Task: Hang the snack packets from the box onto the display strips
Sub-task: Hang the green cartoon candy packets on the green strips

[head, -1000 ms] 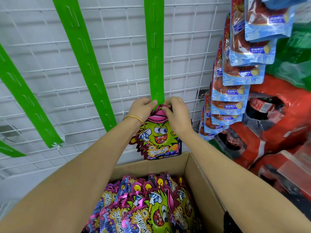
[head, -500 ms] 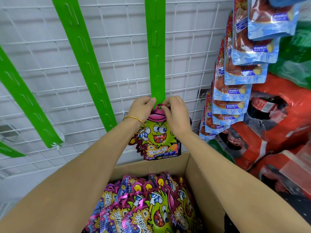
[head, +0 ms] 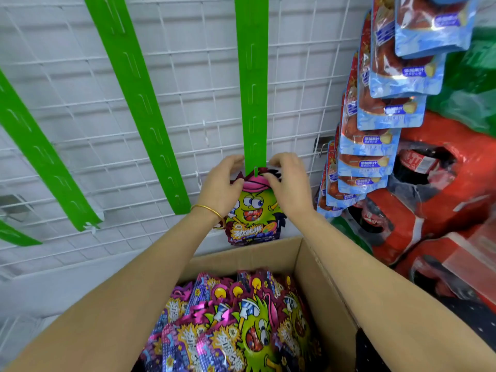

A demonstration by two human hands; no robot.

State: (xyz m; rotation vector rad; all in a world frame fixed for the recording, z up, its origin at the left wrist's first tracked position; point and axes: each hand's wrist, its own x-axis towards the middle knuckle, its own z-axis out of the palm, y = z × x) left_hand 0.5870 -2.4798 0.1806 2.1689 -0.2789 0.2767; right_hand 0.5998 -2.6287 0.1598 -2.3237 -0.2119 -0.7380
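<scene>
A cartoon snack packet with a green face and pink cap hangs at the bottom end of the middle green display strip. A small green tab of the strip pokes through the packet's top. My left hand pinches the packet's top left corner. My right hand pinches its top right corner. Below, an open cardboard box holds several more of the same packets.
Other empty green strips hang on the white wire grid to the left. At the right hang several blue-and-red snack pouches, with red wrapped packs stacked beside the box.
The packet's top has slid up a little onto the strip's tab. Both hands have spread slightly apart at its top corners.
</scene>
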